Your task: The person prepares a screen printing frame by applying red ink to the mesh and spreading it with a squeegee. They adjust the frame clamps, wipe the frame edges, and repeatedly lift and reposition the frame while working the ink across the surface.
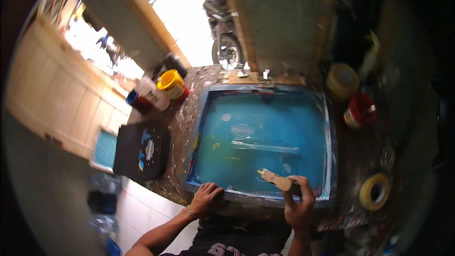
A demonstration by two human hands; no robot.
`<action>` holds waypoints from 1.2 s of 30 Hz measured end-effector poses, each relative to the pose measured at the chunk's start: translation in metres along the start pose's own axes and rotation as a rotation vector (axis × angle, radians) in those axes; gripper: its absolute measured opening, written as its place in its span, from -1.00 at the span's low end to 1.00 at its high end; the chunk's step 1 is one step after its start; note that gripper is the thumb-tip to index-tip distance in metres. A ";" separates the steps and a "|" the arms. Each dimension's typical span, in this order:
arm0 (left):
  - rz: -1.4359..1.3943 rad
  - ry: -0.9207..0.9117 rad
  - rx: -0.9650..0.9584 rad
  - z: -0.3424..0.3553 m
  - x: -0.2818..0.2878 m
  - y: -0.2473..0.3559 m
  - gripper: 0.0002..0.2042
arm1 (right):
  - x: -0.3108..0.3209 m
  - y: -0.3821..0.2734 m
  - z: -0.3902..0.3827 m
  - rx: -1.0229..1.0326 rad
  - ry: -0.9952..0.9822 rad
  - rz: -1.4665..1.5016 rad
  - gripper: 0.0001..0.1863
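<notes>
A screen-printing frame (190, 180) with teal mesh lies on the paint-stained table in front of me. Faint small designs and a pale, shiny strip (265, 147) show on the mesh. At the frame's near left edge, my left hand (206, 200) has its fingers bent over the rim. My right hand (299, 202) grips a small wooden squeegee (276, 180) above the near right part of the mesh. Yellowish and pale paint marks the squeegee's left end, which points away from me. Metal hinge clamps (266, 82) sit at the frame's far edge.
To the left stand a yellow tub (171, 84), a white bottle (152, 94) and a dark jar (137, 101). A black printed bag-like item (141, 152) hangs over the left edge. On the right are a red container (359, 110), a round tub (342, 81) and a tape roll (375, 192).
</notes>
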State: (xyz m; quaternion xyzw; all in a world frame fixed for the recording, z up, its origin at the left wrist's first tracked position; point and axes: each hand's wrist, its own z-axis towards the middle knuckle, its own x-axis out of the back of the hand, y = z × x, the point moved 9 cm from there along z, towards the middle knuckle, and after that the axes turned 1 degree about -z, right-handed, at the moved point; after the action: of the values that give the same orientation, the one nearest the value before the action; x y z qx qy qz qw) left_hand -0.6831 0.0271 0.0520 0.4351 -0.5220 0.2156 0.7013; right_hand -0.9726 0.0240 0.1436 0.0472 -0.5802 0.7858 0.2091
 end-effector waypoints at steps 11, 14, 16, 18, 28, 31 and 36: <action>-0.151 0.271 -0.108 -0.002 0.035 0.008 -0.83 | -0.013 0.008 0.010 -0.227 0.190 -0.087 -0.46; -0.181 0.312 -0.104 -0.007 0.019 0.001 -0.88 | -0.025 -0.018 0.039 -0.177 0.119 -0.149 -0.45; -0.224 0.376 -0.079 -0.013 0.008 -0.009 -0.90 | -0.040 -0.041 0.057 -0.126 0.048 -0.233 -0.46; -0.225 0.344 -0.067 -0.013 -0.008 -0.015 -0.90 | -0.059 -0.058 0.066 -0.113 -0.009 -0.241 -0.44; -0.321 0.537 -0.086 -0.012 0.022 -0.003 -0.91 | -0.100 -0.079 0.068 -0.098 -0.084 -0.341 -0.46; -0.338 0.512 -0.085 -0.011 0.019 -0.007 -0.91 | -0.102 -0.079 0.066 -0.123 -0.073 -0.348 -0.48; -0.330 0.434 -0.042 -0.011 -0.002 -0.019 -0.92 | -0.121 -0.091 0.064 -0.044 -0.089 -0.416 -0.47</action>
State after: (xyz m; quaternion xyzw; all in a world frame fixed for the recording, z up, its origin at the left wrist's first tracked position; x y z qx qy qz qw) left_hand -0.6635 0.0264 0.0423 0.4431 -0.2860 0.1757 0.8313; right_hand -0.8390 -0.0470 0.2071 0.1958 -0.5838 0.7098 0.3420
